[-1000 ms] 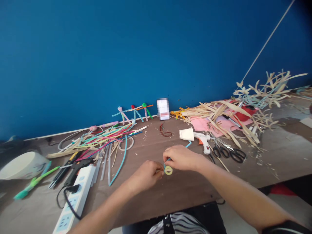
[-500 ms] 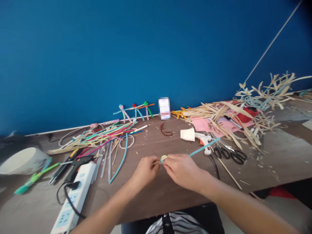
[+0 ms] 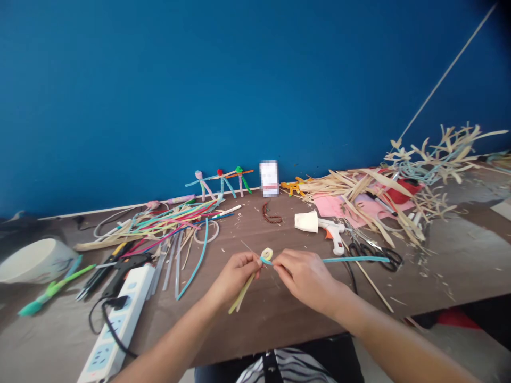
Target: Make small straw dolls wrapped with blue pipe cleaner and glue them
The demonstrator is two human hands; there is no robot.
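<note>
Head view: two bare hands work above a brown wooden tabletop (image 3: pixel 279 330).
Left hand (image 3: pixel 233 274): fingers clamped on a pale-yellow straw coil (image 3: pixel 266 254), held between the hands, tails trailing near.
Right hand (image 3: pixel 305 276): fingers clamped on a thin teal strip (image 3: pixel 355 259) running right.
Handling: both light and springy; best pinched close to the coil.

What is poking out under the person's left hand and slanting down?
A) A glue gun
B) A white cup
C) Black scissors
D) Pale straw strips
D: the pale straw strips run out from under the left hand and slant down over the table.
</note>
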